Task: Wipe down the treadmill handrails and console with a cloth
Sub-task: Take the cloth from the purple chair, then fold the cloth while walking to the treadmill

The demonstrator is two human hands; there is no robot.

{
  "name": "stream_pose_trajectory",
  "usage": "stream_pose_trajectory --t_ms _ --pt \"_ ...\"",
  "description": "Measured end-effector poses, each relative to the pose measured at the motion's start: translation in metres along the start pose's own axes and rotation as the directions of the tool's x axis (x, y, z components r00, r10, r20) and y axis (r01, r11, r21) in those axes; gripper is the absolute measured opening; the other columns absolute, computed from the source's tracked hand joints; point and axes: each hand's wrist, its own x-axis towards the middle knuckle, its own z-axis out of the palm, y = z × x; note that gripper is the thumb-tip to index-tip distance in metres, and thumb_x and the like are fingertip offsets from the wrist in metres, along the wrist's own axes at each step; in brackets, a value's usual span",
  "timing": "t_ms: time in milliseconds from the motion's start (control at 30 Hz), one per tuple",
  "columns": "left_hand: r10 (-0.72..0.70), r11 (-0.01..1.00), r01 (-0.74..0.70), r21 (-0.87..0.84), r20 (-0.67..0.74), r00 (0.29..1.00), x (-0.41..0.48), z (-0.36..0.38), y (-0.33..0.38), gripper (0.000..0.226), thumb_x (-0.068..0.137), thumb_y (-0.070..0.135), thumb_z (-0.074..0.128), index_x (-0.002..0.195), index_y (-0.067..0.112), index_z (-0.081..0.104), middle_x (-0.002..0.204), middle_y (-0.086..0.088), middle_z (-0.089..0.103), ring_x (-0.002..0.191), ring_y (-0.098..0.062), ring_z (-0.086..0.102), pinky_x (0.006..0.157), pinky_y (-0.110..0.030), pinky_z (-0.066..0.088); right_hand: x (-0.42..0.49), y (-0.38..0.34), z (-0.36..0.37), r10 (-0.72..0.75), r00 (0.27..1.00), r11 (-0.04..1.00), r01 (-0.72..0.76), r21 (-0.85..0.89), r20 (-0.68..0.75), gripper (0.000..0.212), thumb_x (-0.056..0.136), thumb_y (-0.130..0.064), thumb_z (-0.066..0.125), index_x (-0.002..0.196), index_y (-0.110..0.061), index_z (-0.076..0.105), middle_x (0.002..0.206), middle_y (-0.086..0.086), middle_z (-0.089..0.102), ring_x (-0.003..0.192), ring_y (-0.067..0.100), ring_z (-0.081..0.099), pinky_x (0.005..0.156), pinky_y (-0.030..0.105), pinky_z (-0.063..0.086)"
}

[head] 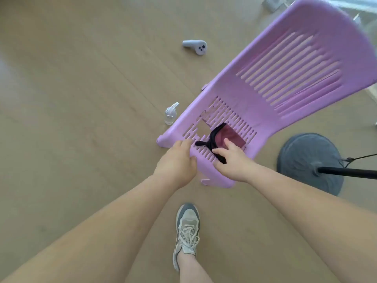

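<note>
At frame centre, the maroon cloth [230, 136] on the purple chair [285, 78] is pinched by the right hand [232, 160]; the left hand [177, 160] is spread open. The whole cloth should be gathered before lifting.

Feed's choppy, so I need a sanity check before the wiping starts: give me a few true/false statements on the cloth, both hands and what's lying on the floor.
1. The maroon cloth lies on the purple chair seat. True.
2. The right hand touches the cloth. True.
3. The left hand holds the spray bottle. False: the bottle stands on the floor beside the chair.
4. A white controller lies on the chair. False: it lies on the floor.
</note>
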Motion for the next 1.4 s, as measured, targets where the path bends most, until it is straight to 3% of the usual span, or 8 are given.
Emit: stream_pose_trajectory --t_ms 167,333,433,533,833,1133,1233,1400 --pt "0.003 1.0 -0.003 -0.014 0.036 0.999 0.019 0.012 0.007 0.053 0.103 0.022 0.047 0.155 0.022 0.035 0.156 0.0 0.039 0.133 -0.023 0.051 0.099 -0.038 0.046 0.023 0.009 0.021 -0.045 0.999 0.999 0.045 -0.001 0.015 0.055 0.104 -0.025 0.046 0.157 -0.014 0.033 0.171 0.005 0.002 0.158 0.027 -0.001 0.125 0.033 0.005" --pt "-0.037 0.997 0.039 -0.065 0.026 0.999 0.009 0.0 0.003 0.057 0.104 0.023 0.047 0.158 0.021 0.031 0.16 0.0 0.037 0.137 -0.023 0.048 0.104 -0.037 0.045 0.019 -0.01 0.004 0.078 0.948 0.976 -0.009 0.219 -0.309 0.026 0.096 -0.021 0.059 0.117 -0.014 0.071 0.126 0.003 0.068 0.116 0.024 0.062 0.094 0.036 0.05" --pt "-0.06 0.986 0.057 -0.158 -0.015 0.998 -0.014 -0.021 0.005 0.055 0.103 0.024 0.048 0.157 0.02 0.035 0.157 -0.001 0.043 0.138 -0.02 0.049 0.107 -0.037 0.045 -0.003 -0.051 -0.017 0.291 0.928 0.678 -0.028 0.734 -0.233 0.01 0.09 -0.013 0.067 0.087 -0.018 0.076 0.079 -0.005 0.074 0.074 0.02 0.068 0.063 0.032 0.056" --pt "-0.086 0.96 0.063 -0.273 -0.075 0.993 -0.05 -0.055 0.009 0.053 0.102 0.024 0.051 0.154 0.02 0.04 0.147 0.0 0.052 0.129 -0.019 0.054 0.106 -0.037 0.046 -0.041 -0.109 -0.044 0.253 0.95 0.438 0.059 0.897 -0.186 0.014 0.091 -0.007 0.07 0.099 -0.018 0.069 0.076 -0.005 0.072 0.07 0.017 0.068 0.064 0.032 0.057" --pt "-0.189 0.769 -0.12 -0.628 -0.402 0.896 -0.241 -0.208 -0.047 0.049 0.094 0.02 0.061 0.141 0.032 0.052 0.133 0.013 0.057 0.121 -0.004 0.057 0.104 -0.035 0.051 -0.209 -0.338 -0.079 -0.244 0.969 0.466 0.146 0.873 -0.032 0.029 0.09 0.005 0.051 0.108 -0.002 0.072 0.093 0.016 0.075 0.08 0.026 0.072 0.066 0.036 0.058" --pt "-0.321 0.685 -0.19 -0.704 -0.525 0.788 -0.54 -0.379 -0.178 0.058 0.09 0.008 0.072 0.144 0.019 0.053 0.128 0.013 0.063 0.12 0.007 0.06 0.09 0.004 0.035 -0.412 -0.64 -0.038 -0.614 0.763 0.705 0.417 0.574 0.201 0.015 0.09 -0.001 0.059 0.101 0.001 0.069 0.079 0.015 0.073 0.062 0.035 0.054 0.067 0.047 0.045" --pt "-0.349 0.664 -0.208 -0.718 -0.544 0.763 -0.639 -0.426 -0.226 0.041 0.085 -0.003 0.07 0.12 0.017 0.068 0.099 0.008 0.074 0.085 0.006 0.069 0.079 -0.009 0.049 -0.476 -0.738 -0.013 -0.677 0.689 0.715 0.535 0.449 0.258 0.019 0.091 0.007 0.054 0.097 -0.001 0.07 0.082 0.018 0.074 0.064 0.041 0.064 0.066 0.047 0.053" --pt "-0.43 0.568 -0.223 -0.792 -0.517 0.741 -0.77 -0.474 -0.297 0.02 0.084 0.013 0.073 0.104 0.018 0.073 0.101 -0.007 0.078 0.098 -0.024 0.075 0.092 -0.049 0.059 -0.556 -0.876 0.03 -0.78 0.565 0.625 0.726 0.287 0.268 0.025 0.091 0.003 0.057 0.094 -0.013 0.075 0.084 0.006 0.078 0.073 0.028 0.076 0.063 0.036 0.061"
